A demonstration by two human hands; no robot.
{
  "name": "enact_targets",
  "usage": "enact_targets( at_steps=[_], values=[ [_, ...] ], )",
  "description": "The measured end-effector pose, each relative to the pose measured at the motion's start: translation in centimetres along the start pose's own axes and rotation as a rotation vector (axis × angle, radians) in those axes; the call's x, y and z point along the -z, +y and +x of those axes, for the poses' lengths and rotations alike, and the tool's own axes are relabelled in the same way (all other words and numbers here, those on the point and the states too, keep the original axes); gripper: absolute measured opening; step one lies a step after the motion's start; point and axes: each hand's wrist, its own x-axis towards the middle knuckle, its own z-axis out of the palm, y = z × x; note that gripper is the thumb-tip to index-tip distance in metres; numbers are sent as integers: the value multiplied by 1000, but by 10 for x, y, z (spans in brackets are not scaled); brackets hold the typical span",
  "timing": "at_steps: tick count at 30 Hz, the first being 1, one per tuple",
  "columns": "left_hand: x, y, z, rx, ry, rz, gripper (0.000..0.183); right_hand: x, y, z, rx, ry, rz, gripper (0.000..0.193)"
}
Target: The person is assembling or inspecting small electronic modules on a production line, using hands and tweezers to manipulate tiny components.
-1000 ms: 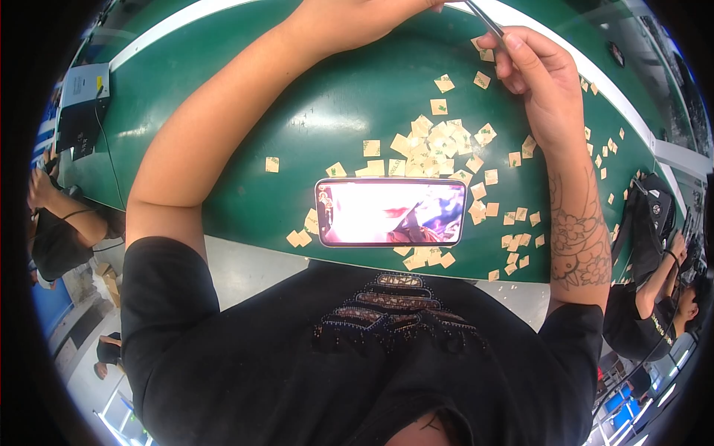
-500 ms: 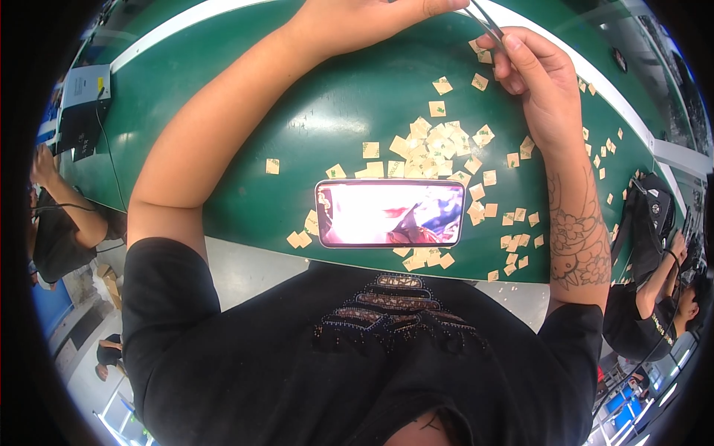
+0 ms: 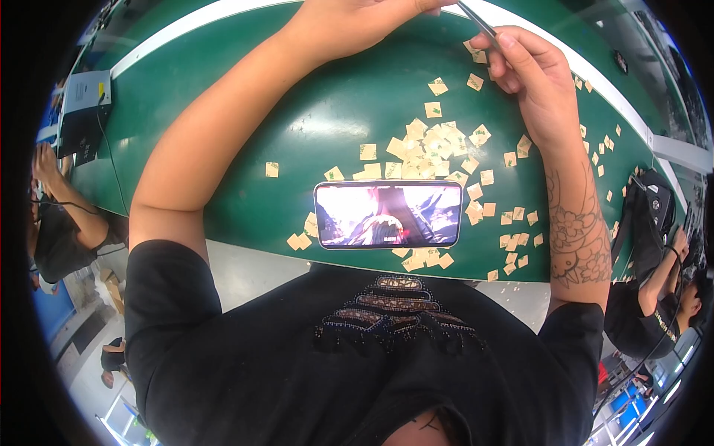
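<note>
The right hand's point(image 3: 532, 63) fingers pinch slim metal tweezers point(image 3: 477, 21) far right of centre on the desk point(image 3: 335, 111), tips beside the left hand point(image 3: 353, 26) — I cannot tell that one's grasp. A light pinch and steady wrist, clear of the scattered square stickers point(image 3: 435, 149), should serve best.
</note>
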Motion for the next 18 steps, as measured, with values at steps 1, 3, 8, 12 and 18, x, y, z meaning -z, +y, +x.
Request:
enact_targets(
  at_steps=[1, 3, 8, 12, 18],
  values=[
    [0, -1, 0, 0, -1, -1, 10, 0, 0, 0, 2, 0, 2, 31],
    [0, -3, 0, -5, -8, 3, 10, 1, 2, 1, 0, -8, 5, 31],
    [-1, -4, 1, -61, 2, 26, 10, 2, 3, 2, -2, -5, 15, 31],
    [-5, -5, 0, -59, 51, 4, 10, 2, 2, 2, -15, 6, 39, 31],
    [1, -3, -1, 2, -33, 21, 10, 1, 2, 2, -12, 4, 30, 31]
  ],
)
